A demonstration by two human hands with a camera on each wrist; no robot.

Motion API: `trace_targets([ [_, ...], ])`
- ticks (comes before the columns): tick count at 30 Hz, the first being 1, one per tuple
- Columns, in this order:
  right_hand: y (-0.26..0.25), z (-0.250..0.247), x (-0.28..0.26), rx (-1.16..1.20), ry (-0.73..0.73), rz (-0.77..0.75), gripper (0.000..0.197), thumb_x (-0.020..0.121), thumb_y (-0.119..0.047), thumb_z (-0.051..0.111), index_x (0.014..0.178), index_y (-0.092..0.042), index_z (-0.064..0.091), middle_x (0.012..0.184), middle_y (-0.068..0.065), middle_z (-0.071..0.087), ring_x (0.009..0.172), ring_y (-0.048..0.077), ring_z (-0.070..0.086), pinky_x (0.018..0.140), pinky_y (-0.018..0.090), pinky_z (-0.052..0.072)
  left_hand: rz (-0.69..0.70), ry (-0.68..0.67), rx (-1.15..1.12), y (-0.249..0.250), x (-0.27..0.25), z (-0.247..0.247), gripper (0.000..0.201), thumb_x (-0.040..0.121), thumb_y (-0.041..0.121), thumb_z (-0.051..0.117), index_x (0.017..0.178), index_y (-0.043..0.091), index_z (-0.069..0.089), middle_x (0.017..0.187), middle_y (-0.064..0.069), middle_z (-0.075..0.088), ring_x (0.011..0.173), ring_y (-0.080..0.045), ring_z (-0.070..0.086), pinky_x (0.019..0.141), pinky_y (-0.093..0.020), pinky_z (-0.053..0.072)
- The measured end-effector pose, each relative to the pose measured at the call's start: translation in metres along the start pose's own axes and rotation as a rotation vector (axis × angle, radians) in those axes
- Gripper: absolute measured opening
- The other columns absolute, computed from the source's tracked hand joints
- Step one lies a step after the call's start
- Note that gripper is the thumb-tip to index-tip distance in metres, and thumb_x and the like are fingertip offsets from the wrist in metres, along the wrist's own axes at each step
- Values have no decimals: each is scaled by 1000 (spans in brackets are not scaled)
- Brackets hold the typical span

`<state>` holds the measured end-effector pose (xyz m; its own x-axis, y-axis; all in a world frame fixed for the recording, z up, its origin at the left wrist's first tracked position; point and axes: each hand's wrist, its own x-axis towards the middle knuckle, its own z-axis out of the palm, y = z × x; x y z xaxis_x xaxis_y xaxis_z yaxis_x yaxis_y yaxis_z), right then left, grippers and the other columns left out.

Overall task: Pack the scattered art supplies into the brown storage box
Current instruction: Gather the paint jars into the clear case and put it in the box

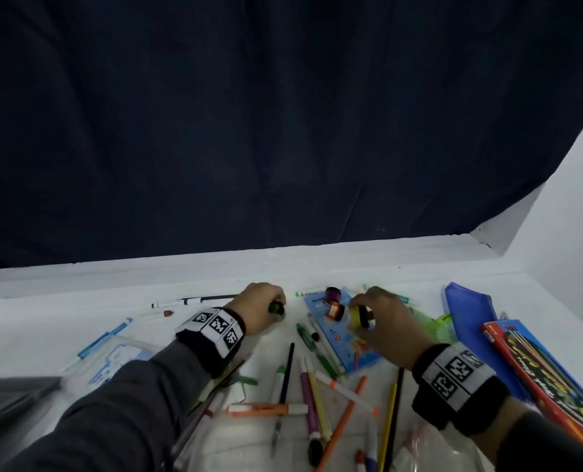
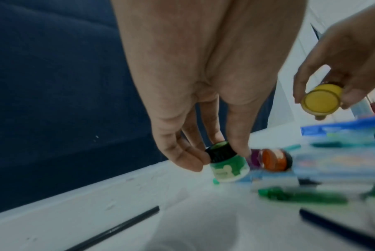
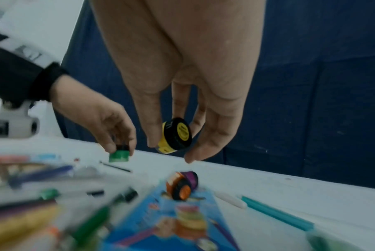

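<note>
Paint pots in hand, box unseen.
Left hand (image 1: 261,306) pinches green pot (image 2: 223,163); right hand (image 1: 383,316), at 3 o'clock, grips yellow pot (image 3: 175,135); next, carry both boxward.

"12" on blue pencil box (image 1: 343,338), other print illegible

Dim, cool-toned light, soft shadows, no glare.
Head view: wide-angle bend at edges, slight blur on pens (image 1: 303,396) nr table (image 1: 79,294) front edge. Wrist views: heavy motion blur in fgd, hands sharper.
</note>
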<state>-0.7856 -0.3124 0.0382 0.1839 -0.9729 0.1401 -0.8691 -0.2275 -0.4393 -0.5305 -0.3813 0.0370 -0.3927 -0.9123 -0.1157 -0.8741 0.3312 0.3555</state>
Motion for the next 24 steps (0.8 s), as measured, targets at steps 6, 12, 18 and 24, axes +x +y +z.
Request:
trace_targets([
  [6, -56, -18, -67, 293, 149, -33, 32, 83, -28, 76, 112, -31, 64, 106, -11, 56, 87, 3, 61, 75, 12, 48, 74, 303, -346, 22, -103, -37, 17, 90, 35, 69, 106, 28, 67, 100, 12, 68, 86, -9, 63, 78, -24, 50],
  [12, -119, -15, -138, 518, 249, -82, 32, 79, -26, 79, 108, -29, 65, 107, -16, 61, 84, 2, 62, 69, 15, 51, 62, 408, -578, 26, -213, -39, 17, 90, 39, 69, 107, 35, 69, 105, 10, 69, 95, -9, 68, 81, -33, 57],
  [18, -160, 15, -194, 607, 98, -136, 31, 75, -40, 80, 102, -34, 67, 99, -21, 63, 82, 6, 64, 69, 23, 53, -8, 383, -729, 14, -315, -8, 29, 79, 30, 82, 106, 31, 73, 100, -7, 72, 88, -28, 67, 82, -38, 57],
  [24, -187, 60, -219, 454, -139, -340, 21, 82, -35, 75, 100, -30, 67, 101, -14, 62, 91, 6, 58, 80, 30, 49, -90, 293, -589, 0, -383, 39, 32, 74, 24, 86, 103, 32, 74, 103, 18, 74, 95, -2, 69, 89, -29, 55],
])
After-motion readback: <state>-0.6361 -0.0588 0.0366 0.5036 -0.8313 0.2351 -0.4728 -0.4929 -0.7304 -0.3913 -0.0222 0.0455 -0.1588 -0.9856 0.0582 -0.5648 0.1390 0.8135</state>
